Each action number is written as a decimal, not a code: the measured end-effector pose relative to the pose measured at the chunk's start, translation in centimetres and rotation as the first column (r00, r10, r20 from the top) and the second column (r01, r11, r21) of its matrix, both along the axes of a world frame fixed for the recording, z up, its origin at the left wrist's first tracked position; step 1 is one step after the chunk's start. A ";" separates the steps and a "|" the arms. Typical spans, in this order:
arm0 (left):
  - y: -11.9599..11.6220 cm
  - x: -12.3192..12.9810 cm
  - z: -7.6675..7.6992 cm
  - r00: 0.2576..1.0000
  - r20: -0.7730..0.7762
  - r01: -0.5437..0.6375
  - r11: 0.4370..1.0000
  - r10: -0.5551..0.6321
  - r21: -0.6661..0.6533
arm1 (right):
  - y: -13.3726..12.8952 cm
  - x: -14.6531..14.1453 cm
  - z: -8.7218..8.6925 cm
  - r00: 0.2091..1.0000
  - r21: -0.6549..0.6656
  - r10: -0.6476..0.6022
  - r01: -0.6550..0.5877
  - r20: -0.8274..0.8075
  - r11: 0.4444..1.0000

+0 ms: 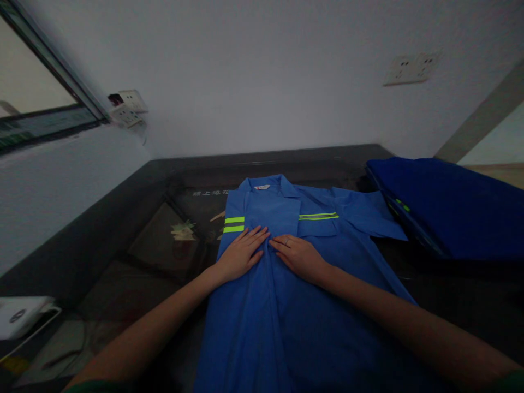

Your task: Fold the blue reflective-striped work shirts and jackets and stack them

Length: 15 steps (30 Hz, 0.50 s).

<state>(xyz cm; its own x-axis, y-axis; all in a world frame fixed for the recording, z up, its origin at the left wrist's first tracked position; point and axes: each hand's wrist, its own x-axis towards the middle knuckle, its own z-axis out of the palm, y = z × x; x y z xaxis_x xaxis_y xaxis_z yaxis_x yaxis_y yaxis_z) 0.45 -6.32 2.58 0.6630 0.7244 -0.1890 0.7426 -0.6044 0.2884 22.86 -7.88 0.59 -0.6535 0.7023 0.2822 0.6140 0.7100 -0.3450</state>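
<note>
A blue short-sleeved work shirt (327, 262) with yellow-green reflective stripes lies on the dark table, its collar pointing away from me. The left side is folded inward, and only the right sleeve (364, 210) spreads out. My left hand (241, 254) rests on the folded side, its fingers stretched out and flat on the cloth. Beside it, my right hand (301, 255) touches the shirt's middle with its fingers slightly bent and a ring on one of them. Both sets of fingertips nearly meet at a gathered crease. The lower hem is out of view.
A stack of darker blue folded clothing (454, 207) sits at the right. The dark table (180, 169) meets a white wall with sockets (411, 69). At the lower left are a white device with a cable (24, 316) and a pen (61, 358).
</note>
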 end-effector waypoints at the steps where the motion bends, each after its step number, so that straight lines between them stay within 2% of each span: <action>1: 0.0 0.0 0.0 1.000 -0.013 0.000 1.000 0.000 0.000 | 0.1 0.0 -0.1 1.000 0.008 0.004 -0.004 0.015 1.000; 6: -0.2 0.3 -0.1 0.996 -0.081 -0.027 0.999 0.029 0.032 | 0.1 0.2 -0.4 0.996 0.043 0.042 -0.045 0.076 0.998; 10: -0.1 0.3 -0.5 0.994 -0.087 -0.065 0.997 0.067 0.029 | -0.2 -0.3 0.0 0.999 0.023 0.019 -0.020 0.043 1.000; 12: 0.6 -0.1 -0.9 0.994 -0.054 -0.092 0.996 0.091 -0.021 | -0.3 -0.9 0.2 1.000 0.005 0.022 -0.022 0.008 1.000; 15: 2.9 -0.6 -1.6 0.977 -0.012 -0.213 0.976 0.213 -0.051 | -0.4 -1.6 0.1 0.998 -0.039 0.066 -0.067 -0.007 0.997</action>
<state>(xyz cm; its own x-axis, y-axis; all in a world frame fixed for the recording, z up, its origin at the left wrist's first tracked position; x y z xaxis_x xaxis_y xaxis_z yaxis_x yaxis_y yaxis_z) -0.14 -3.42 0.97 0.4929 0.8380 -0.2341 0.8548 -0.4161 0.3101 21.23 -8.25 0.67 -0.6977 0.6678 0.2594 0.5638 0.7352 -0.3763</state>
